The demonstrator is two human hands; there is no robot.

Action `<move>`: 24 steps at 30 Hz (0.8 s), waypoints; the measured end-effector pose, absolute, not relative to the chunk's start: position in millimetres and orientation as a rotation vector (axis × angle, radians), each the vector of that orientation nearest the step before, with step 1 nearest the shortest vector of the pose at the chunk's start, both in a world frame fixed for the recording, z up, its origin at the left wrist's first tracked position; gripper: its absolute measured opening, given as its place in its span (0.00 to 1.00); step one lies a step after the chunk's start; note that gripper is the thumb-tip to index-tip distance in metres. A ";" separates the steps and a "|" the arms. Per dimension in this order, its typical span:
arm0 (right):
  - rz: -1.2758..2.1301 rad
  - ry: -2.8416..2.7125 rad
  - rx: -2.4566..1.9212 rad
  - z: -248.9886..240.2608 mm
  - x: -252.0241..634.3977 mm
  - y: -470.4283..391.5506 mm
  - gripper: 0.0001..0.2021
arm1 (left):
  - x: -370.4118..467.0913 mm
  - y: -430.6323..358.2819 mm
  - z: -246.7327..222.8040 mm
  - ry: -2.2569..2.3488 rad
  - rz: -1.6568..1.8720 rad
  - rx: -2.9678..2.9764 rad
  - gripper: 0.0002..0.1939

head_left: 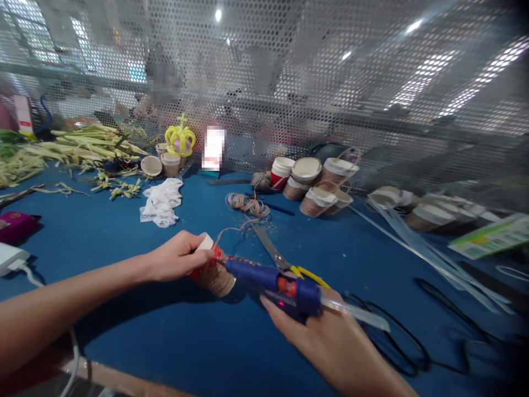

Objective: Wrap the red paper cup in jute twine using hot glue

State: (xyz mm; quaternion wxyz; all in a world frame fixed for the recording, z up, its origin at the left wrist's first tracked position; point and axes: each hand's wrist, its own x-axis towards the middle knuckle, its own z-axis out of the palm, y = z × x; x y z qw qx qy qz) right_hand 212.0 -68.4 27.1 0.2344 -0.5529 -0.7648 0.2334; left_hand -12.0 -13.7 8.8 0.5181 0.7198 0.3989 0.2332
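My left hand is closed round a paper cup tilted on its side above the blue table. Twine covers one end of the cup, and red with a white rim shows at the other. A strand of twine leads from it to a loose coil of twine. In my right hand is a blue hot glue gun, a clear glue stick jutting from its back and a small red light glowing. Its nozzle points at the cup's side; whether they touch I cannot tell. Yellow-handled scissors lie just behind the gun.
Twine-wrapped cups cluster at the back right, near clear glue sticks and a black cable. White crumpled cloth, a yellow crown-shaped piece and pale plant strips lie left. Perforated metal mesh stands behind.
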 end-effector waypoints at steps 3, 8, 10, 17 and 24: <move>0.647 -2.181 -1.472 21.4 210.5 -73.5 0.06 | -11.2 -13.4 9.1 0.900 0.558 1.641 0.16; 0.635 -2.177 -1.488 25.4 211.3 -71.8 0.05 | -11.7 -12.9 8.6 0.924 0.568 1.664 0.16; 0.639 -2.096 -1.562 31.3 212.5 -68.4 0.07 | -12.1 -13.3 8.3 0.952 0.575 1.707 0.15; 1.042 -1.695 -1.615 56.7 232.9 -45.8 0.18 | -11.7 -15.0 7.4 0.964 0.573 1.783 0.14; 0.871 -1.316 -1.756 41.6 278.0 7.7 0.09 | -13.2 -14.4 6.4 0.966 0.564 1.860 0.15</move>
